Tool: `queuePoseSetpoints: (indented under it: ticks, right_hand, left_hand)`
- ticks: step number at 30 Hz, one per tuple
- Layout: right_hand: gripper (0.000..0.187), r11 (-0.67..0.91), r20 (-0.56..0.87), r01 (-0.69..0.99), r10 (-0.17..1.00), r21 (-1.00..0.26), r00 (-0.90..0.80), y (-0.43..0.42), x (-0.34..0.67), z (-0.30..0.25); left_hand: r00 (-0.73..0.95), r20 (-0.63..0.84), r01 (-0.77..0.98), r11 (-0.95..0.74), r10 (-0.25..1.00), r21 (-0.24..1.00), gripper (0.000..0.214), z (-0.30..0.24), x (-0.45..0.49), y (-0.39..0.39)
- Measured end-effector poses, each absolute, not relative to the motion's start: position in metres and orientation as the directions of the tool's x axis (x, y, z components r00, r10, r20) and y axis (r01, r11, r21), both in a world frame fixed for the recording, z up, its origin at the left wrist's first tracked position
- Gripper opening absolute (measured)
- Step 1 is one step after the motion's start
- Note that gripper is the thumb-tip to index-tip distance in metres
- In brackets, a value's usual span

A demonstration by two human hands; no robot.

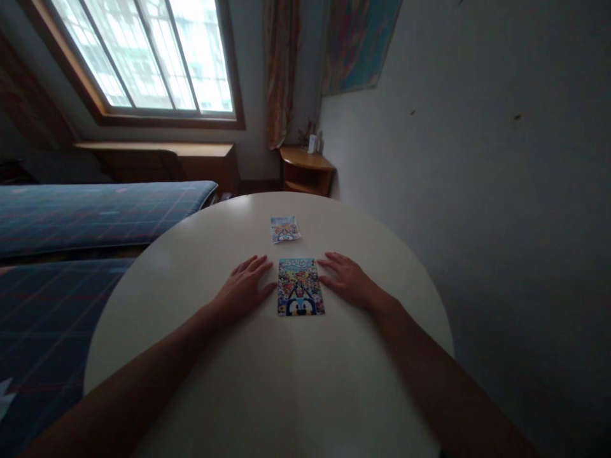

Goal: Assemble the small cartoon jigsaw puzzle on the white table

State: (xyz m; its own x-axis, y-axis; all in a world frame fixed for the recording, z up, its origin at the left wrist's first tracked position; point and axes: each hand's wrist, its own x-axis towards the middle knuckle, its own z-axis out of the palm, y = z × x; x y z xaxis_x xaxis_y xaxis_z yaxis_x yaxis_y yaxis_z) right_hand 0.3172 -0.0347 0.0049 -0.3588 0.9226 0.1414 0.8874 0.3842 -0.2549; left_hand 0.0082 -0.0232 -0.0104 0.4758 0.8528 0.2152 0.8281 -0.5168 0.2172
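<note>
While a bare left hand (243, 286) and a bare right hand (350, 281) rest palm-down, fingers parted and gripping nothing, on a round, smooth, cream-coloured table (300, 375), a flat, rectangular, multicoloured sheet (300, 286) bearing a blue cartoon dog's face lies between them. We see the left at its nine o'clock, just beside it, the right at three, fingertips by the edge; contact we cannot confirm. The hands, we judge, flank the sheet so its print shows uncovered. Between eleven and twelve, a smaller, pale, crinkle-edged printed packet (285, 229) lies apart, probably placed beyond the hands' way. Farther off, at twelve, we find a honey-brown wooden corner shelf (305, 158).
</note>
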Motion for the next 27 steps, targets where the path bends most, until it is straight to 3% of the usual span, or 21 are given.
queuePoseSetpoints:
  ticks: [13,27]
  right_hand:
    - [0.053,0.357,0.168,0.903,0.931,-0.238,-0.324,-0.037,0.319,0.005]
    - [0.055,0.343,0.105,0.916,0.939,-0.206,-0.328,-0.041,0.317,0.002]
  left_hand:
    - [0.502,0.179,0.823,-0.531,0.846,0.199,0.059,-0.004,0.013,-0.018]
    - [0.567,0.163,0.774,-0.59,0.807,0.229,0.068,0.001,0.009,-0.032]
